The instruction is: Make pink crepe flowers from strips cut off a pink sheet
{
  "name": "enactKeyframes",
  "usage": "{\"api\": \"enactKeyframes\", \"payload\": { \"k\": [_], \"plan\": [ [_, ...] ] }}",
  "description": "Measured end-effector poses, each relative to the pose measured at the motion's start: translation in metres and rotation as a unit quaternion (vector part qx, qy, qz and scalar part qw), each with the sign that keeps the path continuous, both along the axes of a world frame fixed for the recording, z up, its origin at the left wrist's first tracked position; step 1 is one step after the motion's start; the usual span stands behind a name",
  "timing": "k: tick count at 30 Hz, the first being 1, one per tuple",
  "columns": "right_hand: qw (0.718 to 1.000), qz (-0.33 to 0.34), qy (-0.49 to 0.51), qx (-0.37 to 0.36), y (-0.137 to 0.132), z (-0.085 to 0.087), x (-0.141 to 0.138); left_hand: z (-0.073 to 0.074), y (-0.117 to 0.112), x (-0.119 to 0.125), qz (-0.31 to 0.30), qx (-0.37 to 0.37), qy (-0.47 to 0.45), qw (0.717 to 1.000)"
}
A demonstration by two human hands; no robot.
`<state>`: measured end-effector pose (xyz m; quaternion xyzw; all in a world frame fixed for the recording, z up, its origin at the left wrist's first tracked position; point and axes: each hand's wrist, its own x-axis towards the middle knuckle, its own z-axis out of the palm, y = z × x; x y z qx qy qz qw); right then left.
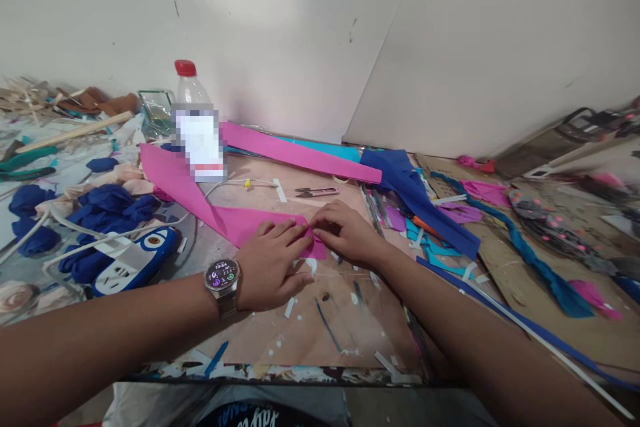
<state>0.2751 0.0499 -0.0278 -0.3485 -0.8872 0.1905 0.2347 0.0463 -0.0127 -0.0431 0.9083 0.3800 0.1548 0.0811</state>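
Observation:
A long pink fabric strip (235, 220) runs across the work board (350, 313) and bends up to the left near the bottle. My left hand (275, 257), with a watch on the wrist, lies flat on the strip near its right end, fingers stretched out. At that end, my right hand (340, 230) has its fingers bent and pinched together on the strip's edge. A pair of thread snips (317, 193) lies just behind my hands. Another pink strip (300, 155) lies farther back, over a light blue one (325, 148).
Behind stands a bottle with a red cap (185, 68), a phone (203, 147) in front of it. A blue power strip (137, 260) with white cables and dark blue fabric flowers (110, 207) lie left. Blue fabric strips (425, 203) and cardboard (525, 280) are right.

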Motion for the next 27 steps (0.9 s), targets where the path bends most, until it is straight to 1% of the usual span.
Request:
{"api": "enactKeyframes", "payload": {
  "k": [15,22,27],
  "plan": [
    [1.0,0.029,0.007,0.009,0.002,-0.002,0.0,0.001,-0.002,0.0,-0.002,0.013,0.003,1.0],
    [1.0,0.02,0.006,0.009,0.002,-0.004,0.0,0.01,-0.006,0.002,-0.015,0.02,0.023,0.999],
    [1.0,0.012,0.006,0.009,0.003,-0.007,0.002,0.01,-0.006,0.002,-0.017,0.019,0.032,0.999]
  ]
}}
